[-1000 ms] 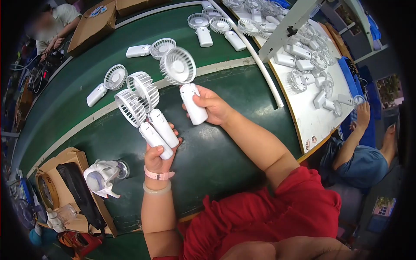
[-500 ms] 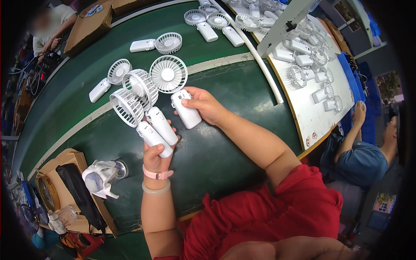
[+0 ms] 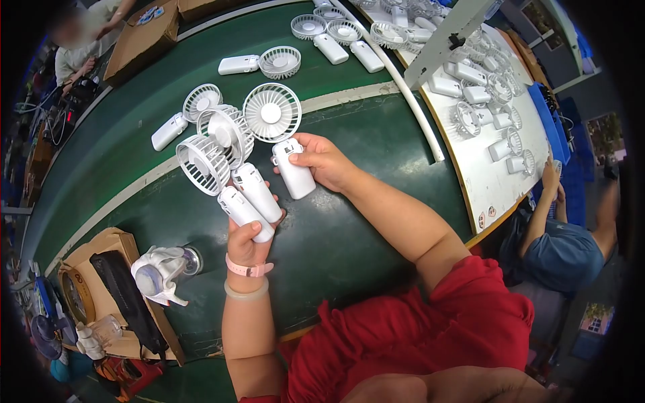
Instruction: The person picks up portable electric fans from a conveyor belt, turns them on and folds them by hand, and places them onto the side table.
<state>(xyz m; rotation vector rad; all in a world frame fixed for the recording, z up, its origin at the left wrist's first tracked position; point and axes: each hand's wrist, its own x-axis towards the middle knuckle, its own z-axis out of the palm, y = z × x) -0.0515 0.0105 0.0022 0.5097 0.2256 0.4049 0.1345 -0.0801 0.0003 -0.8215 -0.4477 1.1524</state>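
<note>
White post [image 3: 435, 52] partly hides piled fans [image 3: 500, 88]; left hand [image 3: 248, 247] clasps two fans [image 3: 246, 216], right hand [image 3: 327, 163] clasps one fan [image 3: 296, 178].

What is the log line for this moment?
left hand: holds two fans | right hand: holds one fan | more fans: on green surface

Fan in right hand [image 3: 289, 158]: the cage [image 3: 271, 113], formerly oblique and apart, now faces the camera and overlaps in view the fans [image 3: 222, 140] in the left hand [image 3: 250, 240], at their 1 o'clock. Two belt fans [image 3: 279, 62] [image 3: 201, 102] have shifted toward 2 o'clock. The right-side co-worker's hand [image 3: 551, 176] has moved toward 9 o'clock.
</note>
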